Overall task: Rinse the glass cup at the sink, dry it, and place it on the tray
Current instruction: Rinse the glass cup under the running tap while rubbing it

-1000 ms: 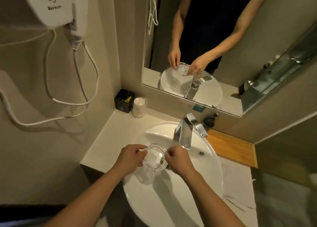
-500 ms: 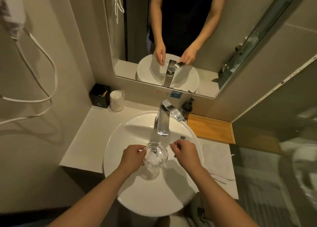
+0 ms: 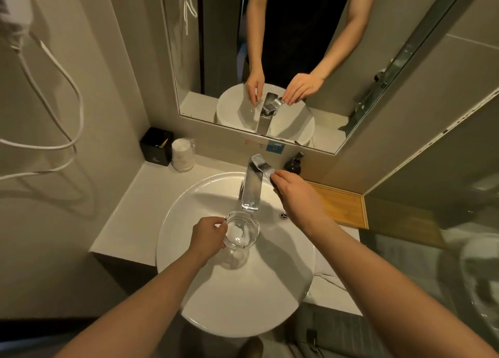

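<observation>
The left hand grips the glass cup at mid-frame while the right hand pinches the faucet lever. A one-handed, wet hold could let it slip into the sink

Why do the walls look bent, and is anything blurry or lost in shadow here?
Head view: the wide-angle lens bows the mirror frame and wall edges. The light is dim and warm. The left hand, the glass cup and the right hand on the faucet cast soft shadows into the sink. The right edge is smeared and the lower corners fall dark.

bathroom: sink, mirror, wall hairdryer
</observation>
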`<state>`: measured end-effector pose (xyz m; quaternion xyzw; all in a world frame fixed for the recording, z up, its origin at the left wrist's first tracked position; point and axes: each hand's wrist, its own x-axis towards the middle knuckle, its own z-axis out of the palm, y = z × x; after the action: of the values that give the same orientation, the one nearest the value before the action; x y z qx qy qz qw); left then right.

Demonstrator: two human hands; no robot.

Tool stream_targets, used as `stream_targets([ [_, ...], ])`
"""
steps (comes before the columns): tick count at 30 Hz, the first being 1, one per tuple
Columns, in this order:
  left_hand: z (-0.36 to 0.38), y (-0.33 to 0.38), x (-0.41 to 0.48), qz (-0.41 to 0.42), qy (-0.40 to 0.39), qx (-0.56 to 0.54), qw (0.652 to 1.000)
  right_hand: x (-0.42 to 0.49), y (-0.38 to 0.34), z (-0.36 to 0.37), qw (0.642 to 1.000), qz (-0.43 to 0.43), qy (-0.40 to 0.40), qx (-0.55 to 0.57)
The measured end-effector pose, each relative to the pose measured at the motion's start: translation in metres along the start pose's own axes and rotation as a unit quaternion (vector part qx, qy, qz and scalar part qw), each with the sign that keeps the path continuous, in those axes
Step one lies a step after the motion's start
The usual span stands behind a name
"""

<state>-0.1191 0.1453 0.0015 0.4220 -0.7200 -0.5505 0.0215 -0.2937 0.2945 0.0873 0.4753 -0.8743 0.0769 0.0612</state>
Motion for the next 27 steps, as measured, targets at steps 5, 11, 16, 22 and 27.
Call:
stream_targets([
  [5, 0.002, -0.001, 0.003, -0.008, 0.020, -0.007, 1.000, 0.007, 0.006, -0.002, 1.000, -0.023, 0.002, -0.014],
  [11, 0.006, -0.003, 0.005, -0.028, 0.034, -0.019, 0.999, 0.028, 0.006, -0.013, 1.000, -0.030, 0.005, -0.008],
  [16, 0.008, -0.007, 0.009, -0.035, 0.034, -0.016, 0.999, 0.021, 0.004, -0.009, 0.992, 0.043, 0.023, 0.115],
  [22, 0.008, -0.013, 0.011, -0.046, 0.033, -0.047, 0.997, -0.051, -0.028, 0.047, 0.897, 0.312, 0.023, 0.314],
  [27, 0.013, -0.013, 0.009, -0.048, 0.034, -0.064, 0.996, -0.074, -0.056, 0.091, 0.823, 0.364, -0.126, 0.417],
])
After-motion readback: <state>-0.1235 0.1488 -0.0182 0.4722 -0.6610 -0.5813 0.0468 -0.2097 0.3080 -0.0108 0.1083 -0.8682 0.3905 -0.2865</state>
